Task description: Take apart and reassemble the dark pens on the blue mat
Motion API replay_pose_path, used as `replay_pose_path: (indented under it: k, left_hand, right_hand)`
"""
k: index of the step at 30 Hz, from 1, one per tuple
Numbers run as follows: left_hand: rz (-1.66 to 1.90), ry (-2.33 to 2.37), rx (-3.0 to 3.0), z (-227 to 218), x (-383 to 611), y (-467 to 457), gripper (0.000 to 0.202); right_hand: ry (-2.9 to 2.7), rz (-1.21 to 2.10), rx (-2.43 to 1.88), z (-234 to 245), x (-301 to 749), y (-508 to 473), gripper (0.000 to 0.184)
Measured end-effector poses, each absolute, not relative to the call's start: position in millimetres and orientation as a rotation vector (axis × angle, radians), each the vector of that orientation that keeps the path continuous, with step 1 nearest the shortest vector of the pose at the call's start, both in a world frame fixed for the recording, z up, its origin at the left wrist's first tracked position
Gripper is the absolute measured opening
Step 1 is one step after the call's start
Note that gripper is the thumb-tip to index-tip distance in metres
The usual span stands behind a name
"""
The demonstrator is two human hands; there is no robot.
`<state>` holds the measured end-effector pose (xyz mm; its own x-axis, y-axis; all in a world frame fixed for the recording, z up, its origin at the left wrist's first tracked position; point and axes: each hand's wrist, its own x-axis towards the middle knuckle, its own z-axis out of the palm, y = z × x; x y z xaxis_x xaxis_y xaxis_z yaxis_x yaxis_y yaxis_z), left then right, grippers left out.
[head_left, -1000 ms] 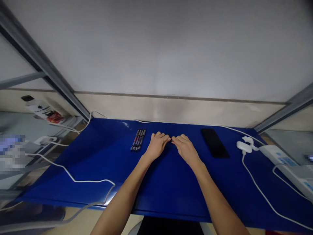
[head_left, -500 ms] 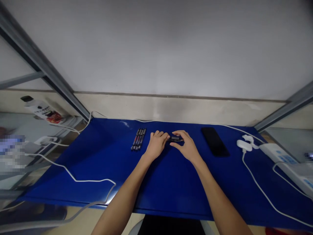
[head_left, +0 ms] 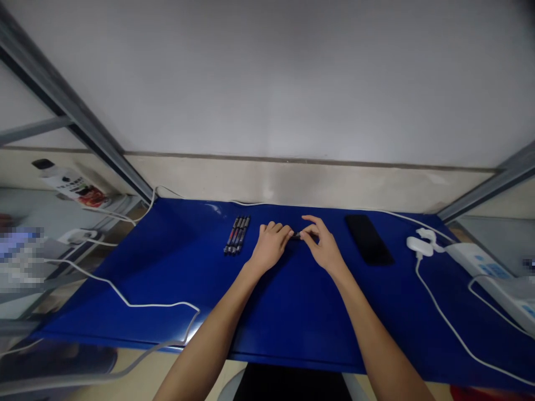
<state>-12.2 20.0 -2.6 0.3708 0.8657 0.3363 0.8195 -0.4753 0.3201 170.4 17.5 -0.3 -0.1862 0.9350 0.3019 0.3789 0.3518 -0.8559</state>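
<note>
Near the middle of the blue desk (head_left: 288,312), a dark pen (head_left: 296,236) lies between my two hands, most of it hidden by fingers. My left hand (head_left: 271,245) is closed over its left end, knuckles up. At the other end, my right hand (head_left: 320,242) pinches it between thumb and a finger, with the index finger lifted away. Left of my left hand, several pens (head_left: 237,235) lie side by side in a tidy row, their tips or caps toward me.
A black phone (head_left: 368,239) lies right of my right hand. Further right are a white charger (head_left: 420,246) and a white power strip (head_left: 485,267). White cables (head_left: 154,306) cross both sides. A bottle (head_left: 73,184) stands beyond the left frame post.
My right thumb and finger have come together on the pen's right end, where they were spread around it before. My left hand stays nearly in place.
</note>
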Motion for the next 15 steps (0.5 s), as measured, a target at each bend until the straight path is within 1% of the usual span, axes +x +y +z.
replay_pose_path:
  k: [3,4,7,8,9,12,13,15]
  left_hand:
    - [0.706,1.579,2.487,-3.7,-11.5,20.0,0.037]
    - [0.702,1.580,2.484,-3.9,-11.3,20.0,0.037]
    - [0.695,1.561,2.495,-3.7,-10.8,19.9,0.037]
    - [0.693,1.560,2.496,-3.3,-10.7,19.9,0.037]
    - [0.690,1.564,2.494,-2.9,-10.7,19.9,0.037]
    - [0.687,1.592,2.469,-1.2,-10.9,19.7,0.038]
    - [0.694,1.592,2.461,-0.6,-11.1,19.4,0.038]
    - [0.721,1.574,2.451,0.4,-11.1,18.6,0.036]
  right_hand:
    - [-1.786,0.758,-1.162,0.6,171.4,17.5,0.054]
    - [-1.787,0.758,-1.177,0.7,171.4,17.4,0.054]
    - [-1.740,0.851,-1.211,-0.2,171.5,17.4,0.043]
    - [-1.722,0.877,-1.203,-0.7,171.6,17.6,0.043]
    - [-1.714,0.884,-1.192,-1.1,171.8,17.8,0.047]
    - [-1.735,0.849,-1.175,-1.9,172.0,18.3,0.072]
    - [-1.735,0.853,-1.178,-2.1,171.8,18.3,0.075]
    - [-1.701,0.908,-1.189,-2.4,170.9,18.4,0.068]
